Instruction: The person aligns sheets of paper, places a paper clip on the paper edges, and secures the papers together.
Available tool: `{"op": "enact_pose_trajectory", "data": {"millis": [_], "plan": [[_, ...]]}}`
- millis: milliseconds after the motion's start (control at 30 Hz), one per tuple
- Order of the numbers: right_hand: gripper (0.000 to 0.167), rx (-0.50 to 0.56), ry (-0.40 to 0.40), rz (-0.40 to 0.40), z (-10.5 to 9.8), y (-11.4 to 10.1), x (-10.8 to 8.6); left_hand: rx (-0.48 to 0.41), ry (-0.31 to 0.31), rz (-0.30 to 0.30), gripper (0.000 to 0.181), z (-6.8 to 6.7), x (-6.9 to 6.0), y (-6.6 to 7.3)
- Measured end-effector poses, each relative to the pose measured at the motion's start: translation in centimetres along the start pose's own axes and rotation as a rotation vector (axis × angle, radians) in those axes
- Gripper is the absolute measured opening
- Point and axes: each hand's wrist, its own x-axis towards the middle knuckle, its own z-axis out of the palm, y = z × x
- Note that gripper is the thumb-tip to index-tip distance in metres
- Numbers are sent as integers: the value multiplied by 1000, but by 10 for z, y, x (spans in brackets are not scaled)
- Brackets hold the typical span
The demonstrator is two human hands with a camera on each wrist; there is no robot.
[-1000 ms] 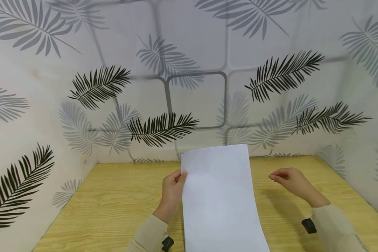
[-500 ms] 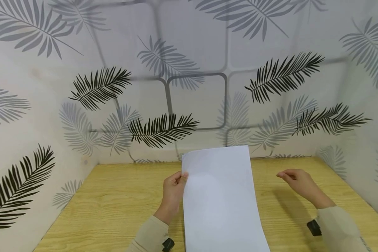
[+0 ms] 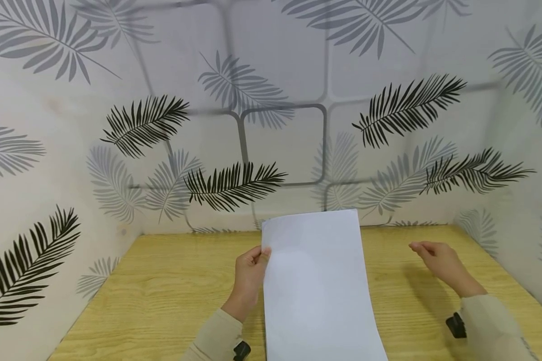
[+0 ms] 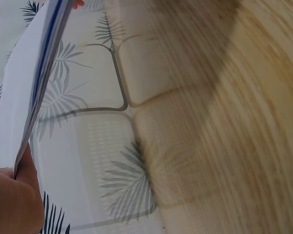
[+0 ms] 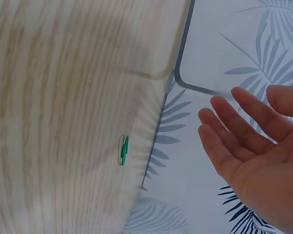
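Observation:
Several white sheets of paper (image 3: 316,286) stand tilted up over the table. My left hand (image 3: 247,281) pinches their left edge, thumb in front. The left wrist view shows the sheets (image 4: 19,92) nearly edge-on, a blue stripe along one side, with the left hand (image 4: 14,202) at the lower edge. Off to the right of the paper, my right hand (image 3: 442,265) hovers above the table, touching nothing. In the right wrist view that hand (image 5: 259,151) has loosely bent, spread fingers and holds nothing. A small green object (image 5: 124,151), like a clip, lies on the wood.
The pale wooden table (image 3: 171,286) reaches back to a wall (image 3: 280,145) covered with leaf patterns and rounded grey lines. Patterned walls also stand at the left and right. Black devices are strapped at both wrists.
My right hand has moved steadily to the right, farther from the paper. My left hand keeps its pinch on the sheets, which have hardly shifted.

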Motion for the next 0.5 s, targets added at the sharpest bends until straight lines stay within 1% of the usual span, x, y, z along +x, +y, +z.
{"op": "enact_pose_trajectory", "data": {"millis": [100,267,400,500], "plan": [[53,-3,11,24,-4,2,0,3,-1,-4,27,0,0,1],[55,-15,18,65,-9,7,1,10,0,-18,28,0,1,2],[52,-44,30,90,-12,11,0,12,3,-21,28,0,1,2],[47,-61,22,123,-13,16,-1,8,3,-24,29,1,0,2]]}}
